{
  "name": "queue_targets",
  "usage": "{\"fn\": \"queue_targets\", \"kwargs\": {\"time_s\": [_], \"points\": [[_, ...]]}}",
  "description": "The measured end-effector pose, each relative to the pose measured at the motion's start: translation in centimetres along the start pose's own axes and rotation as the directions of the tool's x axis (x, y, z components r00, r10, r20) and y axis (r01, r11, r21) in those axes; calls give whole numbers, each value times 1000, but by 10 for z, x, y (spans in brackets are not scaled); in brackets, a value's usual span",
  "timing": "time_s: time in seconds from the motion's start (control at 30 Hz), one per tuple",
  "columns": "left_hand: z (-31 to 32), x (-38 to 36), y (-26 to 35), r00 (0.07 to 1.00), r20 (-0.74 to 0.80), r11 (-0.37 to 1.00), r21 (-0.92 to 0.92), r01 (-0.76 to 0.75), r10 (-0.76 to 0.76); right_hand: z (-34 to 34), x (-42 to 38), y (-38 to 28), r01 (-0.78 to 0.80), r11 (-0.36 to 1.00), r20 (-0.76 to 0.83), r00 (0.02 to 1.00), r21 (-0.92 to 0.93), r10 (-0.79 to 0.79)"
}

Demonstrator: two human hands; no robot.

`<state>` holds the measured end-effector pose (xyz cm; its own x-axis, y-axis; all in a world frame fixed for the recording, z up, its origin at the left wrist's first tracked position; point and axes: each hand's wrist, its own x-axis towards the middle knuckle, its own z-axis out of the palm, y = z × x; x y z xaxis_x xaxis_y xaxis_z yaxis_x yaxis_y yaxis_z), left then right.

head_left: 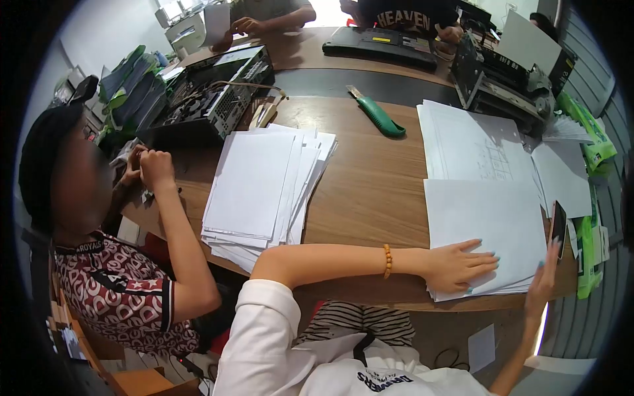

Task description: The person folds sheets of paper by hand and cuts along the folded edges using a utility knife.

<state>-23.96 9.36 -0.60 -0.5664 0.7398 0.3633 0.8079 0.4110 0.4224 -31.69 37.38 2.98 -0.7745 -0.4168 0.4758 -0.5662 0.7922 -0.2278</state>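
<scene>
My left hand (456, 265), with a beaded bracelet on the wrist, lies flat on a blank white sheet of paper (485, 214), fingers spread. That sheet tops a paper stack near the table's front right edge. At the stack's right side is my right hand (543, 280), its fingers stretched out and pointing away from me. Just beyond those fingertips is a phone (559, 228) with a dark screen. Behind the blank sheet, other papers (465, 142) carry a faint printed drawing.
A thick stack of white paper (254, 185) occupies the table's left part. Behind it stands an open computer case (218, 99). A green-handled cutter (378, 113) lies mid-table. At left sits a person (125, 284) with hands raised; two others are across the table, near a black device (380, 46).
</scene>
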Motion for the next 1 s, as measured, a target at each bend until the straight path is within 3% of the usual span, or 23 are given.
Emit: {"fn": "queue_targets", "kwargs": {"time_s": [0.07,0.1,0.2,0.27,0.3,0.37,0.43,0.5,0.6,0.67,0.7,0.73,0.77,0.8,0.87,0.93,0.97,1.0], "points": [[0,4,-2,994,-11,974,-200,108,-112,2,-27,-20,-48,965,237,965,-259,111],[0,7,-5,993,-11,973,-199,115,-120,6,-39,-35,-43,967,240,965,-253,106],[-1,14,-15,983,118,975,-158,157,-139,14,-62,-80,-16,977,285,955,-211,77],[-4,15,-21,958,280,993,115,33,-64,13,-68,-100,31,972,290,956,-233,39],[-3,16,-23,957,282,993,114,32,-63,12,-69,-110,15,987,312,949,-161,36],[1,16,-28,970,230,974,-188,124,-79,10,-74,-126,47,986,358,934,-159,13],[-9,17,-23,963,250,957,-241,161,-99,14,-82,-137,127,978,420,906,-167,-46],[-15,16,-19,956,268,936,-292,197,-117,16,-89,-151,164,977,416,905,-138,-93],[-17,17,-18,947,301,957,-226,184,-111,17,-92,-168,208,973,402,903,-104,-150],[-18,16,-20,934,351,993,-69,100,-70,18,-92,-175,251,968,408,881,27,-240],[-19,16,-18,933,353,993,-67,95,-65,17,-90,-179,311,950,400,867,28,-296],[-20,15,-16,944,314,969,-186,164,-99,17,-88,-180,308,951,394,872,23,-292],[-20,16,-13,951,279,925,-306,223,-137,16,-87,-181,357,929,398,842,94,-364],[-16,16,-14,952,279,928,-305,213,-126,14,-87,-181,402,901,398,809,162,-433],[-8,17,-20,947,305,989,-70,127,-100,7,-78,-175,439,875,386,785,205,-485],[-16,19,-15,937,330,982,-106,156,-113,-4,-69,-162,437,773,328,726,459,-605],[-19,19,-13,924,358,969,-146,201,-138,-10,-69,-155,381,842,287,817,381,-500],[-19,17,-19,926,354,971,-144,189,-127,-11,-68,-148,383,847,287,820,370,-496]]}}
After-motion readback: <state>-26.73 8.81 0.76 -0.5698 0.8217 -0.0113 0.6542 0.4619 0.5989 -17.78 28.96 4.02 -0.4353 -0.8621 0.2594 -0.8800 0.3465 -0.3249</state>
